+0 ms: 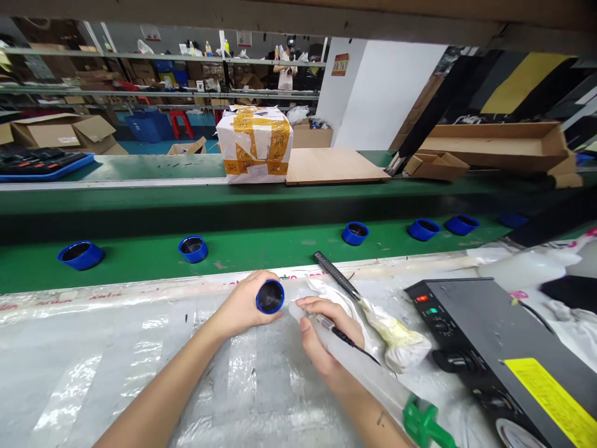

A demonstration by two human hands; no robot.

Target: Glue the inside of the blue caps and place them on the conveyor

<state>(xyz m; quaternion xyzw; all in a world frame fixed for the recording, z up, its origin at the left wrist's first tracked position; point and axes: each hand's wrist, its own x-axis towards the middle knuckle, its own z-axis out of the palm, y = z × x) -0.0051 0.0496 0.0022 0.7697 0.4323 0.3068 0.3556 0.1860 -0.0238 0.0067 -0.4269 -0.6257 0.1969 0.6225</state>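
My left hand point(245, 297) is closed round a round blue cup-like part point(270, 297) with a black inside, its open face turned up toward me. Just to the right, my right hand point(329, 326) grips a translucent dispensing syringe point(366, 376), its narrow end pointing at the cup. A gap separates the tip from the blue rim. At the syringe's rear sits a green adapter point(424, 420). A thin black cable point(349, 341) runs along the hand. Both hands are over a worktop point(116, 367) covered in clear plastic film.
Similar blue cups point(193, 248) stand spaced along the green belt point(261, 252) beyond the worktop. A black-handled brush-like tool point(336, 274) has its end wrapped in stained cloth point(405, 342). To the right is a black control box point(508, 348). A taped carton point(255, 144) sits behind.
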